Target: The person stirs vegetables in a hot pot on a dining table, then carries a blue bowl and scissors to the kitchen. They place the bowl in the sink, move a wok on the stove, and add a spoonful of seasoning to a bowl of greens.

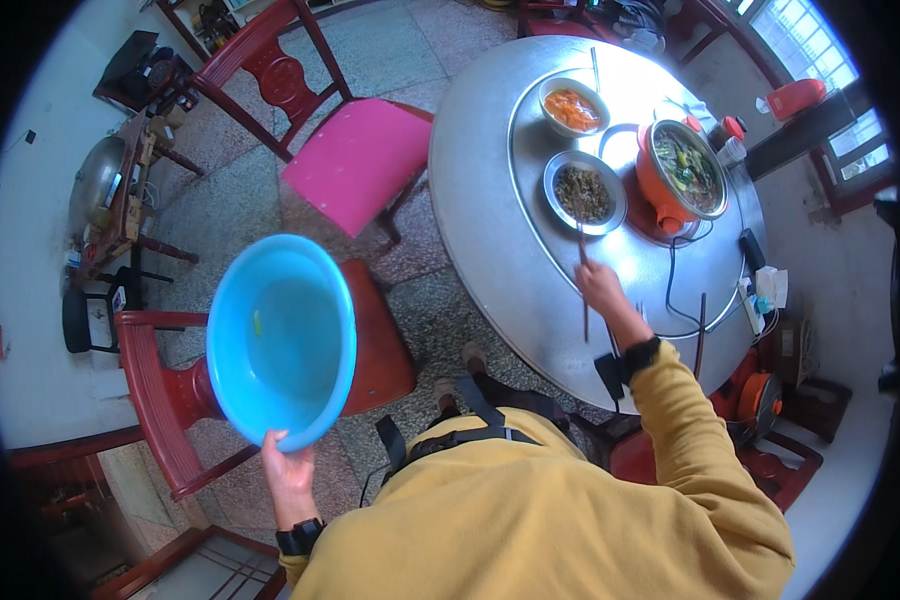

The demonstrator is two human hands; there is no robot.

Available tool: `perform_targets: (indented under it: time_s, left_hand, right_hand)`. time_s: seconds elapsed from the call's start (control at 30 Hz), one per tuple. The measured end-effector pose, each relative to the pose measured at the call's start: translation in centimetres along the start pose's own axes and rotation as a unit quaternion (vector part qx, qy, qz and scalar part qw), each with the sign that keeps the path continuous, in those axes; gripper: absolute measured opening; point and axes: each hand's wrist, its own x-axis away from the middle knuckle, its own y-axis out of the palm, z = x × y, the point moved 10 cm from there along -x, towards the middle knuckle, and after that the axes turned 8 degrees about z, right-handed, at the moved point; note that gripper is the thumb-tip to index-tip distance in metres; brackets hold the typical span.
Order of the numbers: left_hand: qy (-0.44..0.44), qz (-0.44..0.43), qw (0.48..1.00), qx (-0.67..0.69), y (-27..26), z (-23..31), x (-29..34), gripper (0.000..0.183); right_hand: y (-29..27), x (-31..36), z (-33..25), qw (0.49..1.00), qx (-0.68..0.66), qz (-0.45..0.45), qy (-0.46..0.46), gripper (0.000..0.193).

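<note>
My left hand [288, 475] grips the near rim of a light blue plastic basin [305, 340], tilted and held out to my left. A small yellow-green scrap [258, 322] lies on the basin's inner side. Over the round metal table [480, 250], my right hand [605, 290] is closed around chopsticks [586, 318]. Their far ends reach the near side of a metal bowl [618, 213] of dark chopped food. Behind it stands a bowl [547, 97] of orange food in liquid. To the right is an orange pot [652, 185] with leafy greens.
A black cord [672, 270] runs across the table from the pot. Another chopstick [701, 335] lies near the right edge. A chair with a pink seat [355, 150] stands at the table's left, and a dark red chair [382, 345] beneath the basin. A power strip [753, 305] is at the right.
</note>
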Motion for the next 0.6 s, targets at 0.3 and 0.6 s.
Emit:
perform_targets:
  time_s: [0.3, 0.6]
  left_hand:
    - [0.033, 0.049, 0.998, -0.002, -0.7, -0.6, 0.3, 0.05]
    - [0.032, 0.148, 0.988, 0.021, -0.9, -3.0, 2.2, 0.037]
  right_hand:
    - [10.1, -12.9, -13.8, 0.882, -0.422, -0.157, 0.141, 0.025]
    - [12.5, -24.0, -11.7, 0.858, -0.462, 0.009, 0.224, 0.011]
